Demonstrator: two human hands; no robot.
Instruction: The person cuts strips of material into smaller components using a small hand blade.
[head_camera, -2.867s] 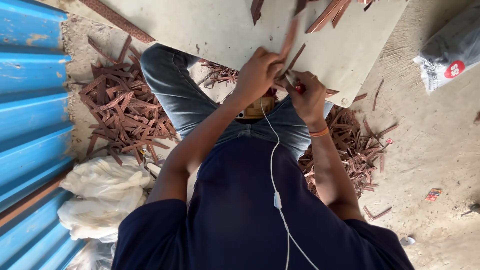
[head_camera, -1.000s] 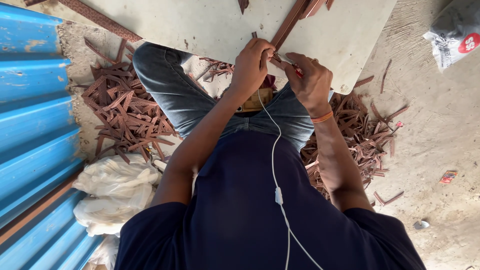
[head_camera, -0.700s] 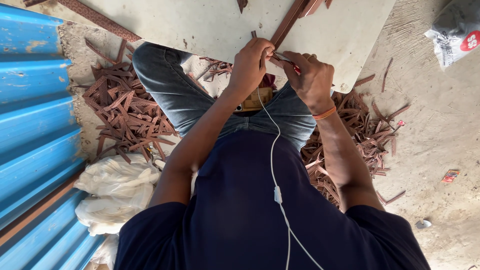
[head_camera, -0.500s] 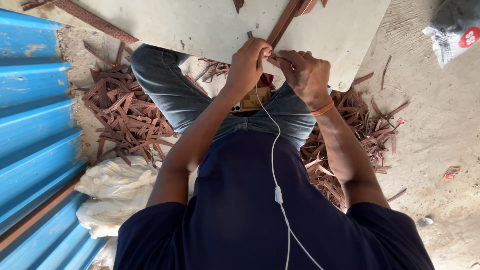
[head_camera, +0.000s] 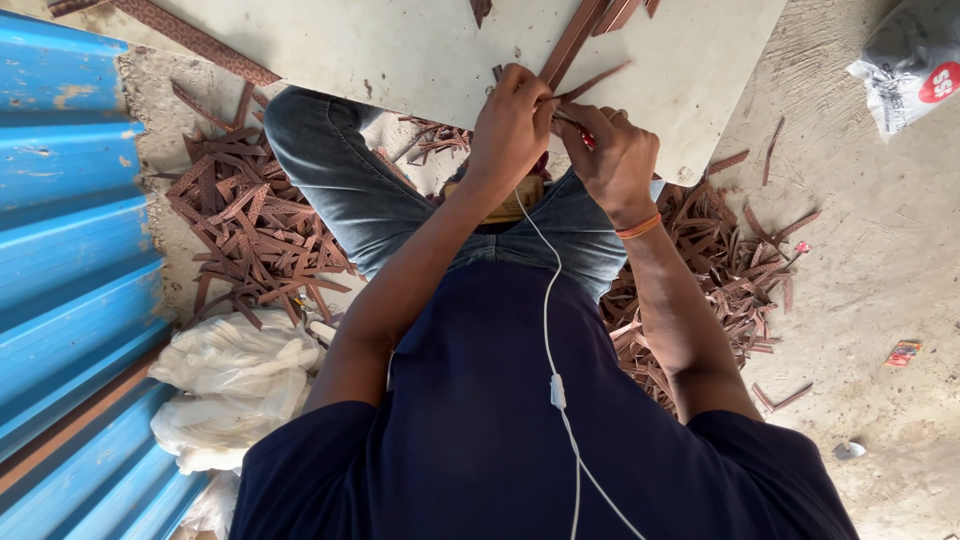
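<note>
Your left hand (head_camera: 512, 128) reaches forward from a bent elbow, the forearm slanting up across your lap, and its fingers are curled tight around a long brown strip (head_camera: 572, 42) that runs away up the pale board (head_camera: 400, 50). Your right hand (head_camera: 612, 152) meets it from the other side, wrist cocked inward with an orange band around it, fingers closed on a small red-handled tool (head_camera: 583, 135) pressed against the same strip; the tool's tip is hidden between your hands. Both hands hover just over the near edge of the board, which rests across your knees.

A white earphone cable (head_camera: 548, 300) hangs down your dark shirt. Heaps of brown offcuts (head_camera: 255, 235) lie on the ground at your left knee, more at your right (head_camera: 730, 270). Crumpled white bags (head_camera: 235, 385) sit beside blue corrugated sheeting (head_camera: 70, 230).
</note>
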